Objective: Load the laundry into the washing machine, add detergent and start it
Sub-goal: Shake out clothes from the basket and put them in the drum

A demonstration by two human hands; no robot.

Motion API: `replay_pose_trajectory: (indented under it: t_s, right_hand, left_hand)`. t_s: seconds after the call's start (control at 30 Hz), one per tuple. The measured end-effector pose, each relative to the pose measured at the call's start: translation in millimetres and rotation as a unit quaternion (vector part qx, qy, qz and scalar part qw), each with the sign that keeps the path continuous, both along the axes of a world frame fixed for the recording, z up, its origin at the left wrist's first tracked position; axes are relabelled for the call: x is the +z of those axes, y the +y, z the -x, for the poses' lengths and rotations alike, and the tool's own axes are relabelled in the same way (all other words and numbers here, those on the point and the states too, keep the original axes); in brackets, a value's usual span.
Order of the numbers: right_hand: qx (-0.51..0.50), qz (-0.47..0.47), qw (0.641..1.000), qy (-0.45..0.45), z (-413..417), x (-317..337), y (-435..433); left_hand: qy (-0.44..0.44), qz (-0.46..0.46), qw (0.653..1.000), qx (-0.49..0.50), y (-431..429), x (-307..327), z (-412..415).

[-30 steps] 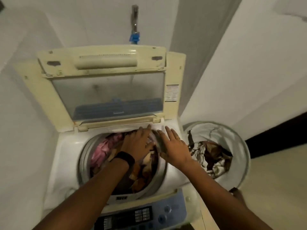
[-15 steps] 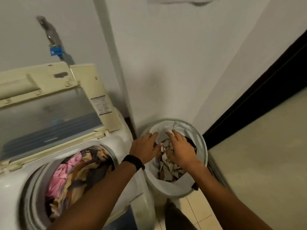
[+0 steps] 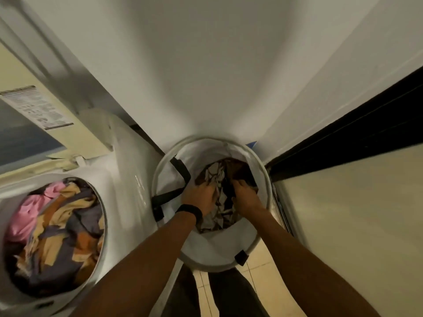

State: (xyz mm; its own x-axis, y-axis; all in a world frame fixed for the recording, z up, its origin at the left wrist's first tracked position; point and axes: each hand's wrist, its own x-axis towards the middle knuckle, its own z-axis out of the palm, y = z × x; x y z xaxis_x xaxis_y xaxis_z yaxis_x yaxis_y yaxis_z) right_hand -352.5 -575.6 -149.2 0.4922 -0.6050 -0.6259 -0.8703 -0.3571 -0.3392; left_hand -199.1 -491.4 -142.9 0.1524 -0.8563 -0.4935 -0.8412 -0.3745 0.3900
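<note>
Laundry bundle (image 3: 217, 179): crumpled cloth, brown with a pale pattern, lying at the bottom of a round white hamper (image 3: 219, 250) at centre frame. The bundle's long axis runs roughly top to bottom of the frame. Its far end points toward the wall corner (image 3: 206, 76) and its near end toward the person.

Hamper stands on the tiled floor (image 3: 258, 284) with its mouth up, facing the camera. Black straps (image 3: 182, 167) hang down its inner left wall.

Both hands are down inside the hamper, side by side on the bundle. Left hand (image 3: 199, 195), black wristband (image 3: 190, 211) on the wrist, has its fingers curled into the patterned cloth. Right hand (image 3: 245, 195) has its fingers dug in under a dark fold. Fingertips of both are hidden in the fabric, but both are taking hold of it.

Washing machine (image 3: 128, 161) is at left of frame, just beside the hamper. The lid (image 3: 13, 65) stands raised at upper left, with a printed label (image 3: 34, 106) on its frame. The drum opens upward at lower left and holds the drum load (image 3: 57, 227), a tangle of pink, tan, orange and grey-purple cloth that fills it close to the rim.

A dark strip (image 3: 366, 124) runs along the base of the wall at right.
</note>
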Motion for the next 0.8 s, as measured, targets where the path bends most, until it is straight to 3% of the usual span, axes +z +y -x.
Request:
replay_pose_trajectory:
  t_s: [0.17,0.33,0.47,0.6,0.7,0.8]
  right_hand:
    - [0.011,-0.028,0.999,0.043,1.6,-48.5,-18.0]
    - [-0.114,0.024,0.993,-0.022,-0.6,-64.7,-33.1]
    - [-0.118,0.027,0.991,0.058,10.9,-75.7,-43.3]
    - [-0.032,-0.003,0.99,0.139,23.6,-69.1,-48.2]
    - [-0.03,-0.002,0.995,0.093,20.6,-52.7,-45.3]
    - [-0.084,0.014,0.996,-0.019,9.0,-20.6,-44.4]
  left_hand:
    - [0.042,-0.045,0.998,0.01,-22.3,-41.7,7.7]
    - [0.051,-0.054,0.997,0.009,-38.9,-76.4,10.3]
    - [0.043,-0.064,0.997,0.004,-40.9,-87.9,10.4]
    - [0.07,-0.071,0.995,0.016,-37.1,-80.8,8.9]
    - [0.104,-0.072,0.992,0.026,-32.7,-67.7,6.6]
    - [0.144,-0.075,0.986,0.037,-31.4,-51.4,3.6]
